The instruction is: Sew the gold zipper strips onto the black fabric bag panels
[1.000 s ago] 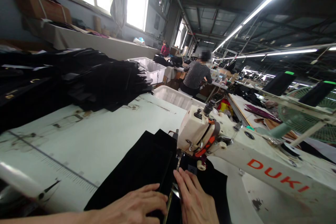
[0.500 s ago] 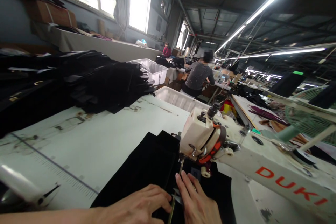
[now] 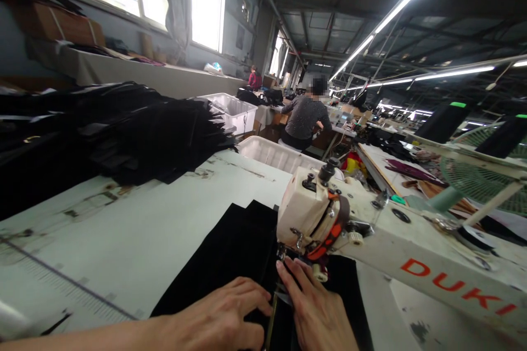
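Black fabric lies under the sewing machine head and spreads to both sides of it. My left hand rests on it with bent fingers, the index finger and thumb closed on fabric beside a narrow gold-coloured strip that looks like zipper teeth. Just in front of the needle area, my right hand lies fairly flat, fingers stretched forward and pressing the cloth. A small shiny silver piece shows beside its fingers; its kind is unclear. The needle is hidden behind my fingertips.
A tall pile of black pieces covers the table's far left. White plastic bins stand beyond the table edge. The machine arm blocks the right side, with thread cones and a green fan behind. A co-worker sits ahead.
The fabric and my right hand have moved slightly forward toward the needle area. My left hand stays beside the strip. The whole view has shifted a little.
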Demonstrator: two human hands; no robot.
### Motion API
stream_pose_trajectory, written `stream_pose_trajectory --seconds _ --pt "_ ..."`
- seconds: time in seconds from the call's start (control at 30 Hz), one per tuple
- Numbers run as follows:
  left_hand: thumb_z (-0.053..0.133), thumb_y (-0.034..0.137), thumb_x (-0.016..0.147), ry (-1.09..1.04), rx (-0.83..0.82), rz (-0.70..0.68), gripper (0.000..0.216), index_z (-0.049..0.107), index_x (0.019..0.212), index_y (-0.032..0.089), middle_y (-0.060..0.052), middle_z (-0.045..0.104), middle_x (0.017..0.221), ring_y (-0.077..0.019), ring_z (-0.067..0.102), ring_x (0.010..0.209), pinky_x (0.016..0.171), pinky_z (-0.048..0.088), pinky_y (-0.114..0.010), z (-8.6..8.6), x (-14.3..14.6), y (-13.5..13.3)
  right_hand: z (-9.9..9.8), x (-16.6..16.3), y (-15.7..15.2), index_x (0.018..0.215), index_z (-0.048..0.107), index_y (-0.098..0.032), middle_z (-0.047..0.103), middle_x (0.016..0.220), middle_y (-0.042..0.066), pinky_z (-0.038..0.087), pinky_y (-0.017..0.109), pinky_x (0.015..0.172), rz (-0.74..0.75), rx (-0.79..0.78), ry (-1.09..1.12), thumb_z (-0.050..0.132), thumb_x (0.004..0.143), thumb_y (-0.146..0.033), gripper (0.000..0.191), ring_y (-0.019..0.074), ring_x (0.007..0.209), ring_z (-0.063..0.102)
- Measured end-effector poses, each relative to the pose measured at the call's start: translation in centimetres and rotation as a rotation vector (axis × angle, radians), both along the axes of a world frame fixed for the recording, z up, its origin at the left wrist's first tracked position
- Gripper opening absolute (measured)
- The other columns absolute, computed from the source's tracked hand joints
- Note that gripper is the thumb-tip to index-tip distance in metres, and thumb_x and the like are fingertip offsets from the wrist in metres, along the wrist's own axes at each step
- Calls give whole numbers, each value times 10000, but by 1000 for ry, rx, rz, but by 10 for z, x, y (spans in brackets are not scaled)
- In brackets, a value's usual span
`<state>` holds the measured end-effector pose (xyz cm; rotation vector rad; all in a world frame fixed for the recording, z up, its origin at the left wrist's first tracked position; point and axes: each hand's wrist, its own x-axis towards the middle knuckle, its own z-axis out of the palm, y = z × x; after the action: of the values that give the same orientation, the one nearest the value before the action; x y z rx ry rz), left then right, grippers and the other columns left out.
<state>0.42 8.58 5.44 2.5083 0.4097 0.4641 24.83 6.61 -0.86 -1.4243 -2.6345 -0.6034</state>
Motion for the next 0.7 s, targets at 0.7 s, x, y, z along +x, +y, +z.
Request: stream_pose_trajectory --seconds 0.7 --pt "558 -65 677 20 51 24 397 602 974 195 -67 586 1278 -228 536 1196 1077 386 -354 -16 14 16 0 3 -4 1306 576 -312 644 1286 -40 595 187 697 -39 -138 167 457 609 -32 761 161 1105 654"
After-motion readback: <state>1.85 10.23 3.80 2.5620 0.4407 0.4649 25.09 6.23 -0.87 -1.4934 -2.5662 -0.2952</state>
